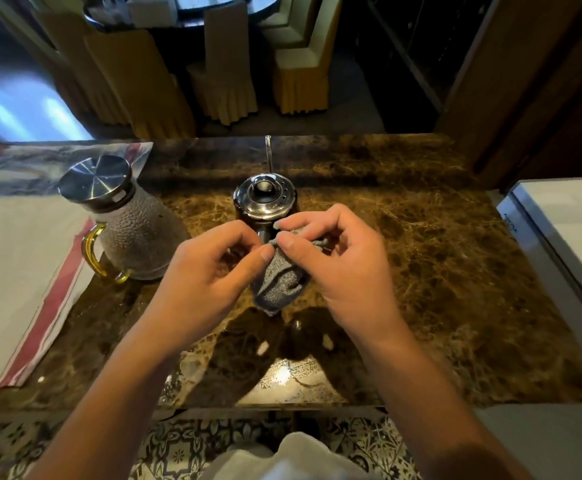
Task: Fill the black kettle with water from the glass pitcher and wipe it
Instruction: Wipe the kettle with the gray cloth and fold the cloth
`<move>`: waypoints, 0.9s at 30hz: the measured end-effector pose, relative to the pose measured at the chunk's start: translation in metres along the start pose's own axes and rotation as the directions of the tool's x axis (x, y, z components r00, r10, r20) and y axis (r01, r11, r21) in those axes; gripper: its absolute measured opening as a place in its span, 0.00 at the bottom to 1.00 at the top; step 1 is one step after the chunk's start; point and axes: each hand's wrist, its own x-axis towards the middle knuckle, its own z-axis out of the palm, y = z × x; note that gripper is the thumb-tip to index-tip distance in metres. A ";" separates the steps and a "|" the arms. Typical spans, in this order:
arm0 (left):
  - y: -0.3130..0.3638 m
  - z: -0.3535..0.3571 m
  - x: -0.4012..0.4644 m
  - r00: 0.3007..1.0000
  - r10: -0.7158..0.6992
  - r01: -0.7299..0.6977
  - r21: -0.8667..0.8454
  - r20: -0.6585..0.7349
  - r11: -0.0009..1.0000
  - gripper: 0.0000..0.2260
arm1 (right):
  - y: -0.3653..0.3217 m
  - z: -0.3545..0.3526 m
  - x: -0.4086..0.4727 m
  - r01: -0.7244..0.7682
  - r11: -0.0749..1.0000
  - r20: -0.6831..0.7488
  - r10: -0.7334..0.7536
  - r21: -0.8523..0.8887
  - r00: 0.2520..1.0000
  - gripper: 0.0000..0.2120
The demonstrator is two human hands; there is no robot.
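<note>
The black kettle [264, 199] stands at the middle of the marble counter, its shiny steel lid on and a thin spout pointing away from me. To its left stands the textured glass pitcher [137, 233] with a steel lid and a yellow handle. Just in front of the kettle, both hands hold a small grey cloth [279, 282] above the counter. My left hand [213, 271] pinches its upper left edge. My right hand [338, 265] grips its top edge, and the cloth hangs down between them. The hands hide the kettle's lower front.
The brown marble counter [403, 271] spreads to the right. A white cloth with a red stripe [30, 289] lies at the left, partly under the pitcher. A white appliance [573, 237] borders the right edge. Covered chairs [227, 81] stand beyond the counter.
</note>
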 end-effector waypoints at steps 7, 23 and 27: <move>-0.004 -0.016 -0.006 0.945 -0.068 0.206 -0.423 0.319 0.883 0.12 | -0.026 0.004 -0.017 0.057 0.998 0.166 -0.059 0.021 0.984 0.08; 0.043 0.012 -0.011 0.980 0.175 -0.086 -0.583 0.099 0.808 0.07 | -0.046 -0.043 -0.071 -0.120 0.910 0.124 0.183 -0.398 0.975 0.13; 0.050 0.021 0.001 0.986 0.157 -0.100 -0.559 0.055 0.823 0.07 | -0.044 -0.086 -0.068 -0.103 0.900 0.161 0.187 -0.424 0.969 0.11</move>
